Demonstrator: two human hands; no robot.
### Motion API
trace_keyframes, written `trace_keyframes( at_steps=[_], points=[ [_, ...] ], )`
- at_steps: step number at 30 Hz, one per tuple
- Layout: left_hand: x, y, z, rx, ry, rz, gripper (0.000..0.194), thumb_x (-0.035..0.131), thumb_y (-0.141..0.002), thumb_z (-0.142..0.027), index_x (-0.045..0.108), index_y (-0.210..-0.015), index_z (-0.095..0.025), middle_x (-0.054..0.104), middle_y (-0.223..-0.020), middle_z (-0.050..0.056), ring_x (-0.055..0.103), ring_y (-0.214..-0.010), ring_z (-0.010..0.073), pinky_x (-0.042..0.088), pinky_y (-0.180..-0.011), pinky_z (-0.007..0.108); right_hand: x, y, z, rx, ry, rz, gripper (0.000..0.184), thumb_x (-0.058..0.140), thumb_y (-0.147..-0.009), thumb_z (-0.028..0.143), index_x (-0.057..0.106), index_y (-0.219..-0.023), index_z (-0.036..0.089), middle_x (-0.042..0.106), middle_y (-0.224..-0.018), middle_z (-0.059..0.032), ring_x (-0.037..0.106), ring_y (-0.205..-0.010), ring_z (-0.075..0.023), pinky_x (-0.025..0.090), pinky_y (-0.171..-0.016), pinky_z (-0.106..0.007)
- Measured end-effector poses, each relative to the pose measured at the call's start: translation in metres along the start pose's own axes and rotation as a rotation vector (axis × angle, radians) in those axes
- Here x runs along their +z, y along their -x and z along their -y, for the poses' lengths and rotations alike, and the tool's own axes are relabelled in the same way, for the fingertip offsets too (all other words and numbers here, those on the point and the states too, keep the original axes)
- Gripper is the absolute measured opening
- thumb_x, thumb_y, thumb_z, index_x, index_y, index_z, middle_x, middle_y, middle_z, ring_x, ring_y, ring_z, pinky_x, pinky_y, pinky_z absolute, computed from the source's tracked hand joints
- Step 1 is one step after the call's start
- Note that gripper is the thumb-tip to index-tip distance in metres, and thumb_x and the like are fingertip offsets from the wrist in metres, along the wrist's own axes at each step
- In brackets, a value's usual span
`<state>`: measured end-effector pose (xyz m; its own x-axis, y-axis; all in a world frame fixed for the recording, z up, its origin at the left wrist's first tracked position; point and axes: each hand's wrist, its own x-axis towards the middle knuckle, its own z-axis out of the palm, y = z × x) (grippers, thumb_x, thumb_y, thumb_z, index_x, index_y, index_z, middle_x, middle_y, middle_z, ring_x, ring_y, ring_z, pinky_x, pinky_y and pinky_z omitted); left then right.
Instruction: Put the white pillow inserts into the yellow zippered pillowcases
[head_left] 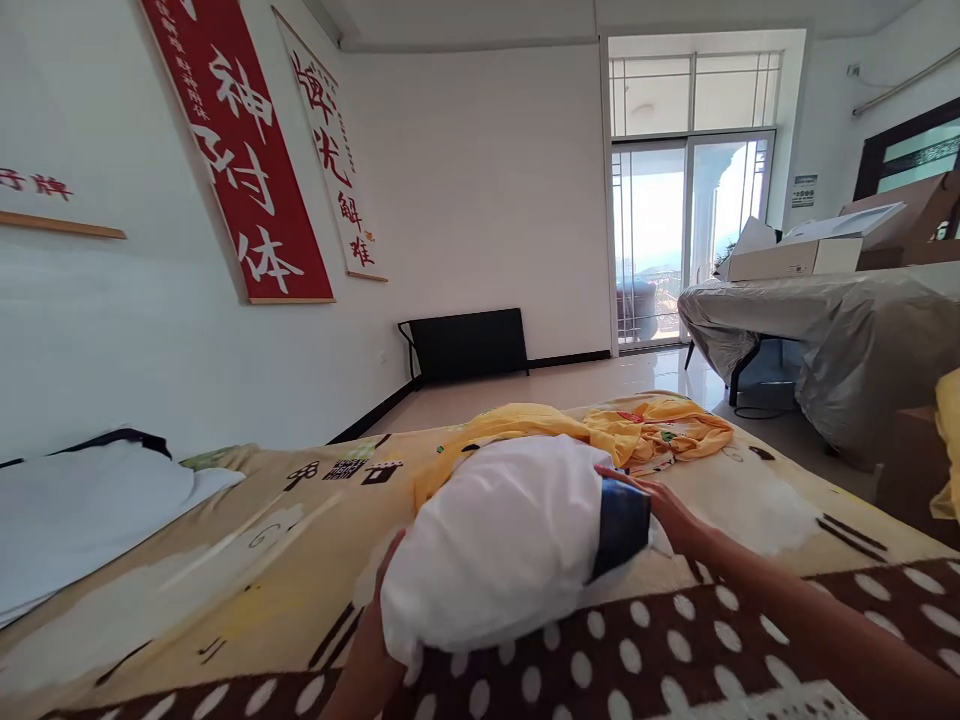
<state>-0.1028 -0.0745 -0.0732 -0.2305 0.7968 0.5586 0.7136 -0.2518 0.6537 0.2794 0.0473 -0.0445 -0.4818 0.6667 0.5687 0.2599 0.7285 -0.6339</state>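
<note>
A plump white pillow (pixel 495 540) with a dark blue band (pixel 621 525) at its right end is between my two hands, over the bed. My left hand (pixel 388 585) presses against its left end, with most of the fingers hidden behind the white fabric. At the other end, my right hand (pixel 664 502) grips the blue band, its fingers reaching over the top. Just behind the pillow lies a crumpled yellow cloth (pixel 660 425) with a coloured print, bunched up on the right.
A beige patterned blanket (pixel 247 560) with a brown dotted border covers the bed. White folded bedding (pixel 82 520) lies at the left. Beyond the bed, a black folded panel (pixel 472 343) leans near the wall. A plastic-covered table (pixel 840 330) carrying boxes (pixel 795 258) stands at right.
</note>
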Motion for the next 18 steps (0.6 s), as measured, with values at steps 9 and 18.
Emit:
trace_keyframes(
  at_steps=[9,18],
  points=[
    [0.013,-0.107,-0.092,0.086,0.203,-1.030,0.024,0.046,-0.083,-0.036,0.058,-0.090,-0.016,0.053,-0.113,0.012,0.049,-0.111,0.0231,0.045,-0.078,0.030,0.025,-0.055,0.012,0.162,-0.545,-0.898,0.032,0.064,-0.066,0.047,0.051,-0.059,0.018,0.047,-0.046,0.0045,0.042,-0.044,-0.0099,0.034,-0.041,-0.023],
    [0.020,-0.073,-0.066,0.087,0.759,-0.678,0.023,0.051,-0.083,-0.042,0.052,-0.076,-0.021,0.066,-0.076,0.002,0.063,-0.077,0.0203,0.049,-0.076,0.036,0.035,-0.042,0.006,0.123,-0.776,-0.778,0.030,0.061,-0.073,0.045,0.069,-0.087,0.019,0.069,-0.087,-0.0065,0.062,-0.086,-0.0219,0.050,-0.071,-0.032]
  ],
)
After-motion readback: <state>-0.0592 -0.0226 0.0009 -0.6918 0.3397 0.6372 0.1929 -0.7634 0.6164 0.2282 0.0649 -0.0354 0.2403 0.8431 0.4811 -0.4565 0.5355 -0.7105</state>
